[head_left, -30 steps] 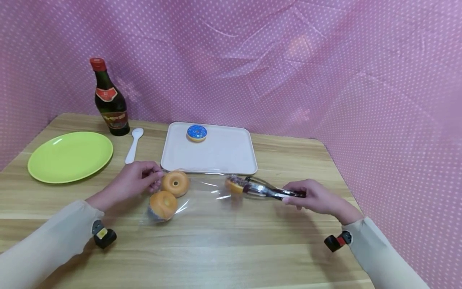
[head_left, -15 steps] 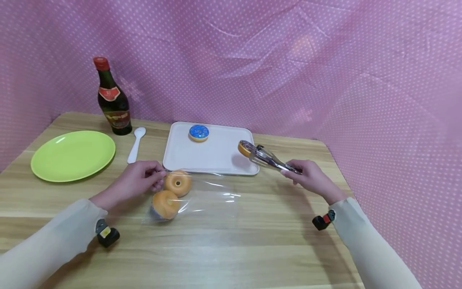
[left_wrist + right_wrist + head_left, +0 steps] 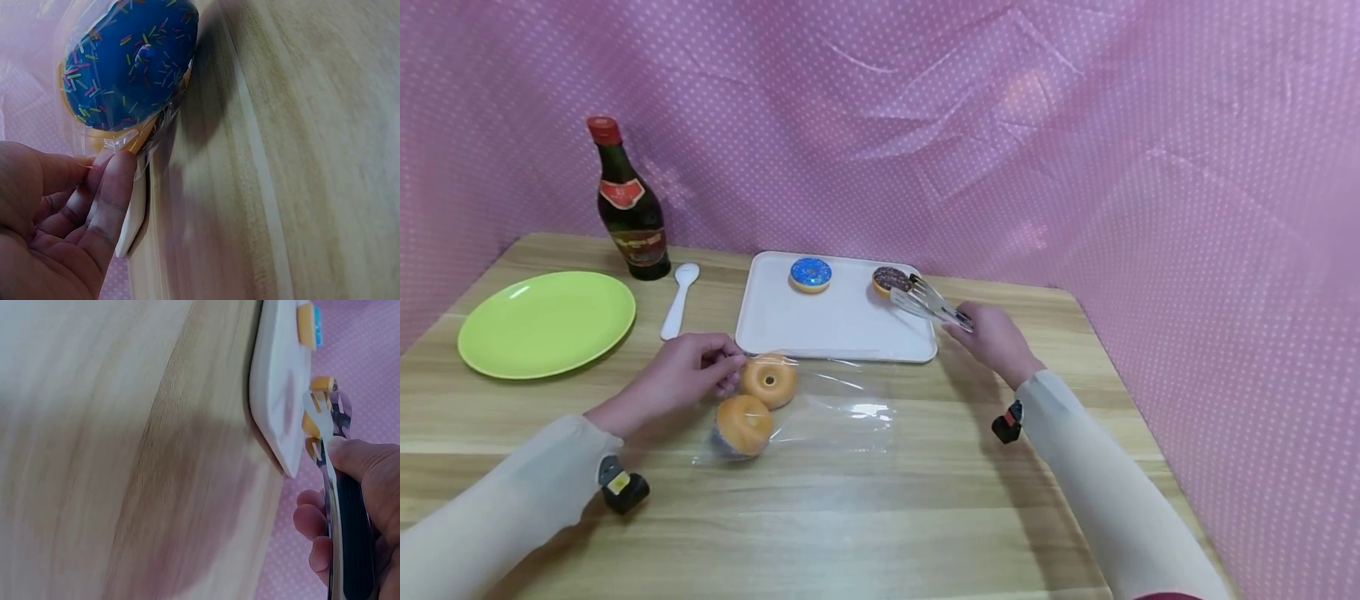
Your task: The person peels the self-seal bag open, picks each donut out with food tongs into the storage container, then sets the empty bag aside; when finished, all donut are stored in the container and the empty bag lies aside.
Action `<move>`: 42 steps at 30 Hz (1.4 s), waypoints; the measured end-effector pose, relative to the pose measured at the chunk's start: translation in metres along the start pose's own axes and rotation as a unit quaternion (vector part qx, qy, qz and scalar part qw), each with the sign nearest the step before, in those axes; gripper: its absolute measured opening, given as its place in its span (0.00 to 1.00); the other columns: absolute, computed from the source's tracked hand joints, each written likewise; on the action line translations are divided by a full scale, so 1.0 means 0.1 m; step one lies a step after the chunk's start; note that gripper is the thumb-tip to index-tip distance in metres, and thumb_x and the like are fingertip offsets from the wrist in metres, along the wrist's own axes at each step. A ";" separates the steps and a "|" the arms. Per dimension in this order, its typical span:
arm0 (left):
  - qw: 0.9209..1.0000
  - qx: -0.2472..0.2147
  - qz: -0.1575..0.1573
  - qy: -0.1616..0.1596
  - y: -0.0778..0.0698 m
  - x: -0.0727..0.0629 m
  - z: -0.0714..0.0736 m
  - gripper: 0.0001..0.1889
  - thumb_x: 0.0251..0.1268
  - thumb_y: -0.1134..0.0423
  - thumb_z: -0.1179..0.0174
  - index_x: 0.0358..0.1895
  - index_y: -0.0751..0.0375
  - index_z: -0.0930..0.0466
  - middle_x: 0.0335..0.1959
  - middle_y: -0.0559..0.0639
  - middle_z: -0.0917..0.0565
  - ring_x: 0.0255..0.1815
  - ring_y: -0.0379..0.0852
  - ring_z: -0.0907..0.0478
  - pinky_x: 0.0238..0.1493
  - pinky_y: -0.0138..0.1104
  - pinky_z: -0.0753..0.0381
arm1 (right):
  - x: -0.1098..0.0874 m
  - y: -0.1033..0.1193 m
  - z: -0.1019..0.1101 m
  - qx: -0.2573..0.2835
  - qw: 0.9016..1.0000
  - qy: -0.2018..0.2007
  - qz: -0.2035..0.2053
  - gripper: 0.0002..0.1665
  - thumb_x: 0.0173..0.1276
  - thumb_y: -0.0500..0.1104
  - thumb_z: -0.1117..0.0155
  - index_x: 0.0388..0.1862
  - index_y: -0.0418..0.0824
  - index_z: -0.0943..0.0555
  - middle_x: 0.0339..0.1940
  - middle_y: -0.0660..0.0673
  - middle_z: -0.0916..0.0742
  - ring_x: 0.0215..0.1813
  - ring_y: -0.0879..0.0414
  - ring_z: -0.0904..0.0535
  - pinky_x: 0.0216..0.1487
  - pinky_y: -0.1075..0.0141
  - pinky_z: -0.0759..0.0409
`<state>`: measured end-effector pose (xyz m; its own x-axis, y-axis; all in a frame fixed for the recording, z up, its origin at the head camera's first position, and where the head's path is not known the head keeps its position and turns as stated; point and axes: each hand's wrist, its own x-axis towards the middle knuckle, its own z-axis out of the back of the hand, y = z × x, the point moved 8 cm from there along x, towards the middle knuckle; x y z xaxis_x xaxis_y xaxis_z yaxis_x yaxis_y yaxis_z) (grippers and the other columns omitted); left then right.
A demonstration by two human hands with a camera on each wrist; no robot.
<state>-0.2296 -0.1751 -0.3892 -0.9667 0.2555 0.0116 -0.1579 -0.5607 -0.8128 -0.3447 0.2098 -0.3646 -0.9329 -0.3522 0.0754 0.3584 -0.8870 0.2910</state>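
Observation:
My left hand (image 3: pixel 677 372) pinches the edge of a clear plastic bag (image 3: pixel 838 421) lying on the table. Inside that bag, at its left end, are a plain-looking ring donut (image 3: pixel 760 388) and a second donut (image 3: pixel 743 427); the left wrist view shows blue icing with sprinkles (image 3: pixel 128 69) on one. My right hand (image 3: pixel 997 342) holds metal tongs (image 3: pixel 934 307) by their dark handles. Their tips reach a chocolate-iced donut (image 3: pixel 889 278) at the right end of the white tray (image 3: pixel 827 329); whether they still grip it I cannot tell. A blue-iced donut (image 3: pixel 810 273) sits further left on this tray.
A green oval plate (image 3: pixel 546 325) lies at the left. Behind it stands a dark bottle (image 3: pixel 632 212) with a red cap. A white spoon (image 3: pixel 679 302) lies between plate and tray. A pink dotted cloth (image 3: pixel 865 125) hangs around the table.
The tongs have carried the chocolate donut from the bag's right end up and over to the tray, where it now lies flat. My left hand has stayed at the bag.

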 end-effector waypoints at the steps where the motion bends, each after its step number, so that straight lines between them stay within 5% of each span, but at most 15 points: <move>1: 1.000 -0.001 -0.001 0.001 -0.01 0.00 0.00 0.08 0.80 0.66 0.43 0.44 0.67 0.16 0.31 0.54 0.15 0.29 0.38 0.20 0.30 0.31 0.15 | 0.02 0.00 -0.02 -0.001 1.000 0.000 -0.001 0.16 0.78 0.50 0.35 0.38 0.39 0.20 0.26 0.46 0.21 0.27 0.55 0.29 0.28 0.64 0.32; 16: 1.000 0.004 0.001 0.004 -0.03 0.03 -0.01 0.09 0.81 0.65 0.43 0.42 0.67 0.16 0.31 0.54 0.15 0.29 0.38 0.21 0.30 0.29 0.17 | 0.09 0.12 -0.08 -0.005 1.000 0.018 -0.024 0.19 0.76 0.53 0.33 0.44 0.37 0.19 0.34 0.42 0.13 0.30 0.52 0.23 0.30 0.62 0.24; 23: 1.000 0.008 0.013 0.011 -0.01 0.03 -0.02 0.09 0.81 0.65 0.44 0.43 0.66 0.16 0.32 0.54 0.15 0.30 0.39 0.21 0.31 0.29 0.17 | 0.01 0.09 -0.04 0.001 0.999 0.021 -0.042 0.28 0.77 0.57 0.35 0.61 0.35 0.21 0.50 0.37 0.10 0.45 0.45 0.13 0.46 0.50 0.12; 31: 1.000 0.001 0.011 0.011 -0.01 0.02 -0.03 0.09 0.81 0.66 0.44 0.43 0.67 0.16 0.31 0.54 0.15 0.30 0.39 0.20 0.31 0.30 0.15 | -0.24 0.12 0.24 0.043 0.999 -0.002 0.023 0.23 0.78 0.56 0.36 0.56 0.40 0.17 0.33 0.45 0.15 0.30 0.54 0.25 0.30 0.62 0.26; 36: 1.000 -0.001 0.012 0.014 0.00 0.02 -0.04 0.09 0.81 0.66 0.44 0.43 0.68 0.17 0.32 0.55 0.15 0.30 0.39 0.20 0.31 0.31 0.14 | -0.48 0.13 0.38 0.111 0.991 0.036 0.068 0.12 0.78 0.50 0.34 0.47 0.43 0.14 0.28 0.49 0.17 0.28 0.57 0.23 0.29 0.67 0.23; 42: 1.000 0.006 0.012 0.014 0.00 0.03 -0.03 0.09 0.81 0.67 0.45 0.43 0.67 0.17 0.32 0.55 0.15 0.31 0.40 0.19 0.32 0.32 0.14 | -0.81 0.02 0.40 0.167 0.977 0.124 0.048 0.10 0.79 0.48 0.36 0.49 0.43 0.14 0.31 0.48 0.13 0.29 0.52 0.17 0.27 0.65 0.18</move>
<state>-0.2322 -0.1717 -0.3913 -0.9644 0.2633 -0.0250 -0.1366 -0.5769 -0.8053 -0.2695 0.2483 -0.3316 -0.8436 -0.5269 -0.1033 0.3735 -0.7141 0.5920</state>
